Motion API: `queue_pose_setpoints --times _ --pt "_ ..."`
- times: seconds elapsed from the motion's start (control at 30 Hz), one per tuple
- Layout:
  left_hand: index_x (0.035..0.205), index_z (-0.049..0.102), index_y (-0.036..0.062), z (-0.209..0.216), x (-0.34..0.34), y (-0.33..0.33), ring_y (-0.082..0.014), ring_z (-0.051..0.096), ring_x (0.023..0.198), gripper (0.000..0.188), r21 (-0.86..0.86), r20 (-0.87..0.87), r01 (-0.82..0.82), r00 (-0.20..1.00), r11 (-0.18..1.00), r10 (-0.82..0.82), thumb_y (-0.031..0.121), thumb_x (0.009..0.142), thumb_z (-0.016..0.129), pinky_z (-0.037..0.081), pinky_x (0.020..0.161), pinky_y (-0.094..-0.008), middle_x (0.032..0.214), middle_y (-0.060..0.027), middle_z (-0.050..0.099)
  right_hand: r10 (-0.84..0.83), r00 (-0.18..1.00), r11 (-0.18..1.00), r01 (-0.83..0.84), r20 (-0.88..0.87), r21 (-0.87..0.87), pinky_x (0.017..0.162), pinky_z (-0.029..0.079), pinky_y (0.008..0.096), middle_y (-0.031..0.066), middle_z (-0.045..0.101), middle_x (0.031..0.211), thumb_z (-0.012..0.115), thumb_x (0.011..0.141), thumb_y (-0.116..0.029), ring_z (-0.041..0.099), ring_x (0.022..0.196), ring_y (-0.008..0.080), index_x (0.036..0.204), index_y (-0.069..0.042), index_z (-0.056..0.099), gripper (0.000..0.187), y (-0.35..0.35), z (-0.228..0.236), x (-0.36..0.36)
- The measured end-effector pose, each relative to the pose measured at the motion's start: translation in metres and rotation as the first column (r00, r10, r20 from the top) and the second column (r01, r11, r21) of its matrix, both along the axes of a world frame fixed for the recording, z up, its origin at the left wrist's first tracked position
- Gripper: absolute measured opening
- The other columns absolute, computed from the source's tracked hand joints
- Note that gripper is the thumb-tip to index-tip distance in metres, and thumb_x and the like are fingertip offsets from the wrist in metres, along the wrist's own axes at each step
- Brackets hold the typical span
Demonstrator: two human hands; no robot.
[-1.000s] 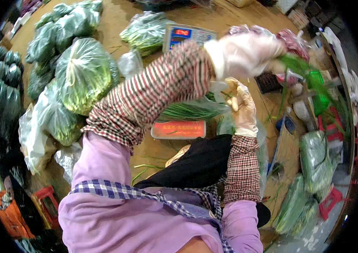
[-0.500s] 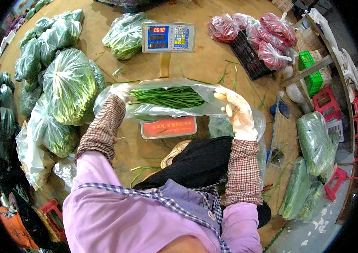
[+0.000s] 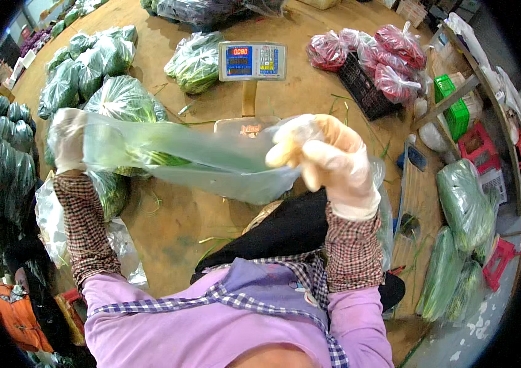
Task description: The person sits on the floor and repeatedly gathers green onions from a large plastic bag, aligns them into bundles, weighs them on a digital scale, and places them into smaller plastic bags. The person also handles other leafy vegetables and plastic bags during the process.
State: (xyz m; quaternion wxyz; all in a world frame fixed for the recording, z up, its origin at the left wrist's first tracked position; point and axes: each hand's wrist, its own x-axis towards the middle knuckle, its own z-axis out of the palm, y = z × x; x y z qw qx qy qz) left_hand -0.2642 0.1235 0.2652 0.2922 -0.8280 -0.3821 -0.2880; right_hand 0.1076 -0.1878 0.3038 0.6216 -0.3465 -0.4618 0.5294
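Stretched between my two gloved hands is a clear plastic bag (image 3: 236, 181), lifted in front of my body. Long thin green stalks, like chives (image 3: 165, 158), lie inside toward its left part. My left hand (image 3: 69, 140) is closed around the left end of the bag. With bent fingers, my right hand (image 3: 337, 159) grips the bag's right end. Beyond the bag stands a weighing scale (image 3: 252, 60) with a lit display on a post. Part of its platform (image 3: 230, 127) shows just past the bag's upper edge; the bag hides the area nearer to me.
Large bags of green vegetables (image 3: 119, 101) crowd the left side. At the back right, bags of red produce (image 3: 395, 52) rest on and around a black crate (image 3: 365, 86). Long bagged greens (image 3: 466, 205) lie at right, near a red plastic stool (image 3: 499, 264).
Both hands have raised the bag of chives off the scale toward me. My left hand has moved left, stretching the bag wider. The scale's display reading has changed.
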Motion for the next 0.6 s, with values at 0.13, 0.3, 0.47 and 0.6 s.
queue_pose_setpoints --times 0.13,0.3,0.47,0.6 --pt "0.093 0.055 0.0059 0.016 0.009 0.007 -0.028 0.057 0.076 0.019 -0.211 0.532 0.277 0.837 0.937 -0.127 0.021 0.081 0.051 0.043 0.069 -0.0335 0.081 -0.0129 0.06 0.071 0.991 0.996 -0.076 -0.111 -0.043 0.055 0.047 0.0205 0.0186 0.061 0.092 0.053 0.082 -0.011 0.06 0.068 0.0159 0.103 0.005 0.051 0.026 -0.011 0.004 -0.056" --pt "0.094 0.055 0.003 -0.008 0.056 0.056 -0.0299 0.054 0.083 0.019 -0.247 0.331 0.292 0.922 0.924 -0.202 0.013 0.079 0.049 0.041 0.075 -0.0352 0.085 -0.0164 0.057 0.293 0.921 0.949 -0.313 0.255 0.041 0.069 0.044 0.0312 0.0132 0.06 0.085 0.058 0.077 -0.025 0.057 0.079 0.0201 0.098 -0.001 0.052 0.033 -0.023 -0.034 -0.135" --pt "0.089 0.057 0.0016 -0.068 0.009 0.068 -0.021 0.053 0.066 0.019 -0.838 0.068 0.05 0.998 0.544 0.013 0.015 0.079 0.048 0.042 0.059 -0.0339 0.074 -0.0087 0.056 -0.258 0.539 0.921 -0.114 0.802 0.373 0.057 0.045 0.0401 0.0145 0.054 0.063 0.056 0.067 -0.023 0.056 0.061 0.0342 0.076 -0.002 0.053 0.024 -0.032 -0.061 -0.134" --pt "0.098 0.056 0.0038 -0.087 0.052 -0.027 -0.0251 0.054 0.068 0.026 -0.973 -0.185 -0.124 0.923 0.193 -0.338 0.019 0.077 0.054 0.044 0.06 -0.0359 0.079 -0.0133 0.058 -0.733 0.227 0.54 0.768 0.641 0.345 0.06 0.044 0.0396 0.0136 0.055 0.071 0.056 0.072 -0.021 0.055 0.068 0.0321 0.077 -0.005 0.054 0.016 -0.085 -0.085 -0.001"
